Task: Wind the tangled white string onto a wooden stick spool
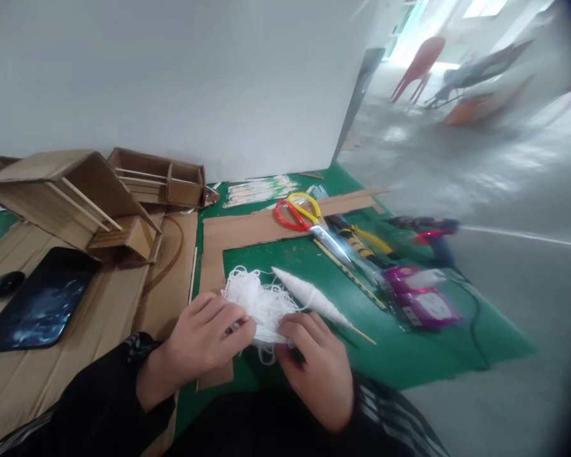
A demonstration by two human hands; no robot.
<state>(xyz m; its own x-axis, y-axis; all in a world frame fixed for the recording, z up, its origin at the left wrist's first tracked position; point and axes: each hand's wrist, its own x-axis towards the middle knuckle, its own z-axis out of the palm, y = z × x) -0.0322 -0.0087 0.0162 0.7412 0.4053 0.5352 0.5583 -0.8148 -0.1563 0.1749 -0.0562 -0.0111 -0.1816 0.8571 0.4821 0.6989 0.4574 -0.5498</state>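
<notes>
A loose, tangled bundle of white yarn (257,298) lies between my two hands at the near side of the green table (261,254). My left hand (209,333) grips its left side, fingers curled with the thumb toward the index finger. On the right side, my right hand (314,355) pinches the yarn between thumb and bent fingers. Just beyond my right hand rests a stick wound with white yarn (309,295), thick in the middle and tapered, its bare wooden end pointing right. A thin strand runs near its far tip.
Scissors (309,219) with red and yellow handles lie on an L-shaped cardboard strip (247,231). Pliers (371,241), a purple packet (421,295) and a glue gun (433,231) are to the right. Cardboard boxes (71,190) and a dark tablet (42,298) stand left. A white wall (181,76) rises behind.
</notes>
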